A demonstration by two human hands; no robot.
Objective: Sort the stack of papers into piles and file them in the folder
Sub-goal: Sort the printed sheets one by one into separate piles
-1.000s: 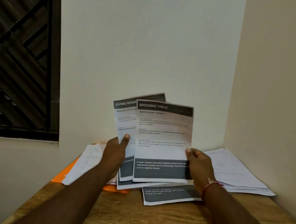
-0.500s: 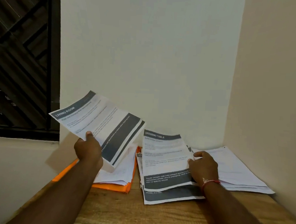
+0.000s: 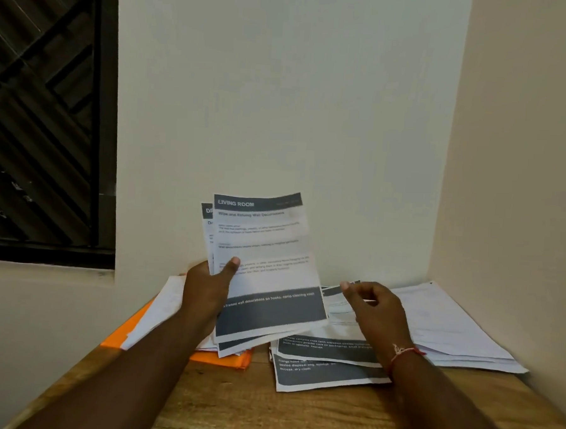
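Note:
My left hand (image 3: 207, 292) holds a small stack of printed sheets (image 3: 266, 262) upright above the table, thumb on the front; the top sheet is headed LIVING ROOM. My right hand (image 3: 373, 309) hovers just right of that stack, fingers loosely curled, holding nothing. Below it lies a pile of sheets with dark bands (image 3: 326, 364). An orange folder (image 3: 131, 327) lies at the left with white papers (image 3: 162, 306) on it. Another pile of white papers (image 3: 440, 324) lies at the right.
The wooden table (image 3: 265, 410) sits in a corner, with a white wall behind and a beige wall (image 3: 523, 161) on the right. A dark window grille (image 3: 40, 119) is at the upper left.
My right hand put the DRESSING TABLE sheet on the middle pile and lifted off it. My left hand brought its stack back from the left to the centre and stood it upright.

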